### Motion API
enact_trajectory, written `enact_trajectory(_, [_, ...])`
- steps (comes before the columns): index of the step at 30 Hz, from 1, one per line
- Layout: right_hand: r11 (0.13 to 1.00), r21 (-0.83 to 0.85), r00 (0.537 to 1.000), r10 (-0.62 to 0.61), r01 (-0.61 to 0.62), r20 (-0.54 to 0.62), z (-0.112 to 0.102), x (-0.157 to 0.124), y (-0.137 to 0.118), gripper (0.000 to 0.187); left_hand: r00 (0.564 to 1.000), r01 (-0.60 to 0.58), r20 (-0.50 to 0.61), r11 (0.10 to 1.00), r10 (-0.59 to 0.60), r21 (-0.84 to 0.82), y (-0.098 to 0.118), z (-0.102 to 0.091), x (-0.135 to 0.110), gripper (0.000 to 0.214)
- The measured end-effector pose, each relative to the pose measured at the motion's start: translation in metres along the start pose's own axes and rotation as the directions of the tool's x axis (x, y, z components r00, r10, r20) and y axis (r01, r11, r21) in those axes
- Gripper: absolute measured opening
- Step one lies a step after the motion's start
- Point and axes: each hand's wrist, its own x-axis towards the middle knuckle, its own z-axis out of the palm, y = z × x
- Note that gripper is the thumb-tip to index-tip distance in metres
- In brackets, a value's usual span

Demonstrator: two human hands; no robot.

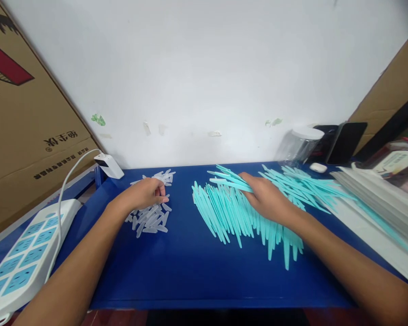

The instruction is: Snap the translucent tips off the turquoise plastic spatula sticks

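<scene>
My left hand (151, 192) is over a pile of small translucent plastic sleeves (151, 219), its fingers pinched together. Whatever may be between those fingertips is too small to make out. More of the same sleeves lie just behind that hand. In my right hand (263, 197) is a small bunch of slim turquoise plastic sticks (229, 178), shaped like eyebrow razors, pointing left. Beneath it, a wide row of matching sticks (221, 213) lies side by side on the blue table (177, 271). A looser heap of them (302, 185) lies behind and to the right, partly hidden by my right hand.
A white power strip (30, 253) with a cable lies at the left, near a white plug-in device (109, 166). A large cardboard box (30, 127) stands behind them. At the right are a lidded clear jar (301, 145), dark phones, a white earbud case (318, 168) and stacked plastic bags (377, 203).
</scene>
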Motion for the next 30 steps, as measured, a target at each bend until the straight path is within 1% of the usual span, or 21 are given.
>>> enact_trajectory(2, [1.0, 0.004, 1.0, 0.002, -0.002, 0.007, -0.001, 0.0, -0.002, 0.006, 1.0, -0.011, -0.008, 0.999, 0.01, -0.033, 0.005, 0.003, 0.0, 0.028])
enact_trajectory(3, [1.0, 0.003, 1.0, 0.001, -0.001, 0.011, -0.002, 0.0, -0.003, 0.006, 0.999, -0.036, -0.033, 0.998, 0.035, -0.047, 0.009, 0.003, 0.0, 0.028])
enact_trajectory(6, [1.0, -0.002, 0.999, 0.002, -0.002, 0.034, -0.001, 0.0, -0.006, 0.006, 0.975, -0.164, -0.168, 0.979, 0.143, -0.124, 0.026, 0.008, 0.0, 0.026])
enact_trajectory(8, [1.0, -0.006, 0.999, 0.012, -0.012, 0.052, -0.001, -0.001, -0.007, 0.007, 0.953, -0.241, -0.241, 0.941, 0.183, -0.239, 0.041, 0.013, -0.001, 0.025])
enact_trajectory(11, [1.0, -0.009, 0.996, 0.025, -0.024, 0.085, -0.001, -0.002, -0.01, 0.006, 0.931, -0.321, -0.314, 0.829, 0.186, -0.458, 0.063, 0.022, -0.004, 0.028])
enact_trajectory(14, [1.0, -0.003, 0.993, 0.028, -0.028, 0.11, -0.001, -0.003, -0.013, 0.006, 0.915, -0.349, -0.39, 0.69, 0.104, -0.634, 0.081, 0.029, -0.008, 0.032])
enact_trajectory(16, [0.999, 0.01, 0.993, 0.029, -0.03, 0.114, -0.001, -0.003, -0.015, 0.01, 0.912, -0.344, -0.409, 0.61, 0.037, -0.713, 0.088, 0.032, -0.011, 0.032])
enact_trajectory(18, [0.999, 0.023, 0.993, 0.029, -0.032, 0.117, 0.0, -0.004, -0.016, 0.014, 0.913, -0.334, -0.407, 0.571, -0.001, -0.75, 0.093, 0.034, -0.013, 0.031])
enact_trajectory(20, [0.999, 0.032, 0.992, 0.023, -0.027, 0.124, 0.001, -0.004, -0.018, 0.016, 0.913, -0.33, -0.409, 0.568, -0.012, -0.754, 0.097, 0.035, -0.015, 0.029])
enact_trajectory(25, [0.999, 0.036, 0.988, 0.014, -0.019, 0.157, 0.002, -0.006, -0.02, 0.016, 0.901, -0.363, -0.434, 0.557, 0.006, -0.747, 0.104, 0.033, -0.019, 0.026])
enact_trajectory(30, [0.999, 0.031, 0.986, 0.02, -0.025, 0.168, 0.001, -0.005, -0.022, 0.016, 0.915, -0.35, -0.403, 0.547, 0.025, -0.761, 0.104, 0.036, -0.02, 0.029])
